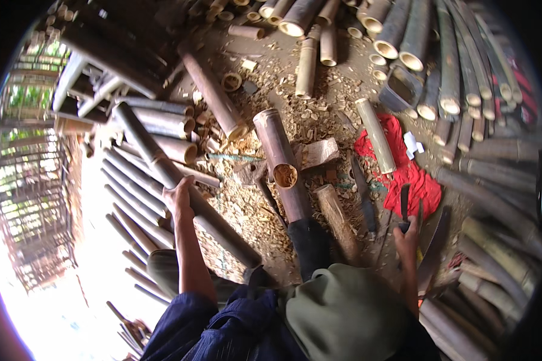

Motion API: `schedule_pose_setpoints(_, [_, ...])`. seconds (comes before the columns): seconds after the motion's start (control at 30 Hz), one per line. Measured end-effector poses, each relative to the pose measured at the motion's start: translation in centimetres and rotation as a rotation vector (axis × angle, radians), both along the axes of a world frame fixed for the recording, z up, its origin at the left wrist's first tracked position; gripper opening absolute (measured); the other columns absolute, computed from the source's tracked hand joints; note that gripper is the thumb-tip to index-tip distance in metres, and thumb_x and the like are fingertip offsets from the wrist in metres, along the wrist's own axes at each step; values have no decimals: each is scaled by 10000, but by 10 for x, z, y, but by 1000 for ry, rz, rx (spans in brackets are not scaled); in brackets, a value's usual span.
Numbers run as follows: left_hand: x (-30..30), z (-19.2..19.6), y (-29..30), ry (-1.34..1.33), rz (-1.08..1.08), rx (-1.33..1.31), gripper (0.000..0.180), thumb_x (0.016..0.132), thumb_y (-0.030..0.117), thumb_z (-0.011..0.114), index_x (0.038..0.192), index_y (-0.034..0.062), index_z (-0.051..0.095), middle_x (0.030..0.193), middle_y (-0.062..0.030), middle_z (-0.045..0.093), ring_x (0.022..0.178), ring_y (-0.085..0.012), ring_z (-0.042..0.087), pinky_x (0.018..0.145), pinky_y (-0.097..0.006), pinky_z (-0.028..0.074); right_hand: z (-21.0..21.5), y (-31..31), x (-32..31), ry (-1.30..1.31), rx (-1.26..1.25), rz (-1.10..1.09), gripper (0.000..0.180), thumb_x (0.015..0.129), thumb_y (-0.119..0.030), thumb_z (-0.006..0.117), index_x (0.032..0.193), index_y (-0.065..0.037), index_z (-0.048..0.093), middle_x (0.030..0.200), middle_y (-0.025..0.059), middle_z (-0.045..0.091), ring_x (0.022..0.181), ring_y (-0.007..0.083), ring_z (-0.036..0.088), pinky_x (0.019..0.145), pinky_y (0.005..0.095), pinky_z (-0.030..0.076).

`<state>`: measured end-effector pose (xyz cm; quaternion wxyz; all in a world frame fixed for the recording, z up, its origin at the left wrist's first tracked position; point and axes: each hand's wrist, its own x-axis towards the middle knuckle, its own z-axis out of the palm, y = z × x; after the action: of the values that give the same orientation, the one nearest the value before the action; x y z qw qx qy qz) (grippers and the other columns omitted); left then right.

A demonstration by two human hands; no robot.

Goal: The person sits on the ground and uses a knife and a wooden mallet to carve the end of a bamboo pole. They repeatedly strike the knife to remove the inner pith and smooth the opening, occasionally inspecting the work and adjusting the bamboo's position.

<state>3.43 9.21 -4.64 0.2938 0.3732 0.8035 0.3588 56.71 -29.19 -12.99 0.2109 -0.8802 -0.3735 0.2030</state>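
Note:
My left hand (179, 197) grips a long dark bamboo pole (211, 221), which slants from the upper left down toward my knees. In my right hand (407, 231), off to the right, is a knife (404, 200) with a dark blade pointing away from me. Between the hands a thick brown bamboo tube (271, 133) with a round opening lies in line with my body. Black cloth (309, 237) covers the near end there. A rough wooden piece (337, 219) lies beside it. Near the right hand are a red cloth (418, 192) and a saw (436, 243).
Wood chips (241, 198) cover the ground. A long dark blade (361, 192) and a pale bamboo tube (376, 135) lie right of centre. Bamboo poles (412, 36) crowd the back and right; more poles (135, 186) lie left. A plastic container (401, 88) stands at the back right.

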Motion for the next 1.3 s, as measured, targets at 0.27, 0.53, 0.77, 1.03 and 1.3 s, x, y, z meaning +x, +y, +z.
schedule_pose_setpoints(0.27, [22,-22,-40,668,-30,-6,798,719,240,831,1406,29,483,1280,-218,536,1240,-374,501,1049,-514,450,133,127,-70,1000,37,-51,245,935,-99,550,1153,-18,626,851,62,629,680,140,613,626,294,526])
schedule_pose_setpoints(0.53, [221,60,-72,25,-1706,292,993,643,258,939,1499,134,450,1433,-196,503,1386,-371,471,1119,-505,424,78,235,-130,528,-227,513,356,982,-282,683,1207,-15,609,1061,112,654,930,239,661,805,378,546])
schedule_pose_setpoints(0.77, [257,6,-35,1,-1813,52,789,703,142,860,1383,100,462,1321,-211,566,1107,-392,697,876,-456,607,33,251,-91,302,-138,471,393,946,-281,710,1228,-26,607,1155,141,650,1043,299,654,919,431,530])
schedule_pose_setpoints(1.03, [240,6,-25,-382,-1232,323,860,711,-60,733,1490,67,392,1411,-316,458,1169,-534,606,951,-530,567,123,358,-106,-347,-542,992,435,849,-304,755,1159,-32,617,1087,219,650,1038,414,654,922,480,521])
schedule_pose_setpoints(1.3, [217,-3,-31,-549,-722,435,963,659,-126,670,1546,62,346,1503,-343,334,1317,-550,480,1100,-536,473,148,418,-185,-564,-459,1476,342,767,-244,747,1037,-49,674,989,199,710,929,417,681,858,508,529])
